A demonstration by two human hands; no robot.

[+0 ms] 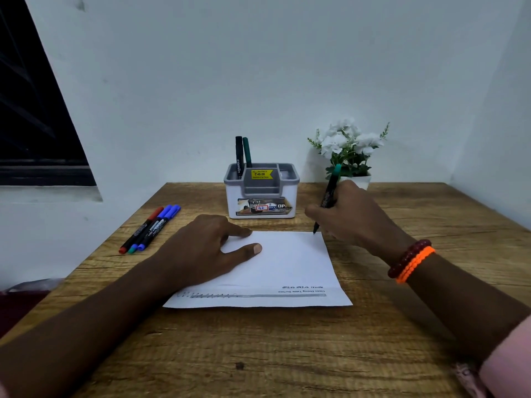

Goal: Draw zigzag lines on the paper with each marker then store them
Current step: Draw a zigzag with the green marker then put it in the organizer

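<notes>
Ahead of you on the wooden table (373,354), against the wall, stands a white and grey organizer (261,196) with a yellow price sticker; two markers, one black (238,156) and one dark green (246,152), stand upright in its back left compartment. To its right, a small pot of white flowers (349,147) sits behind your right hand, partly hidden by it. Off to the left, three capped markers (149,229) lie side by side, well apart from the paper: a red one, a teal-tipped one and a blue one.

The paper (287,265) lies in front of you between your arms, with printed text and what looks like a faint scribbled band along its near edge, too blurred to read surely. Your left hand (207,245) rests flat on the paper's far left part, fingers spread and relaxed. Your right hand (353,214), with red and orange bead bracelets (411,261) on the wrist, grips a teal-capped marker (330,191) in a writing pinch; its dark tip is at the paper's far right corner.
</notes>
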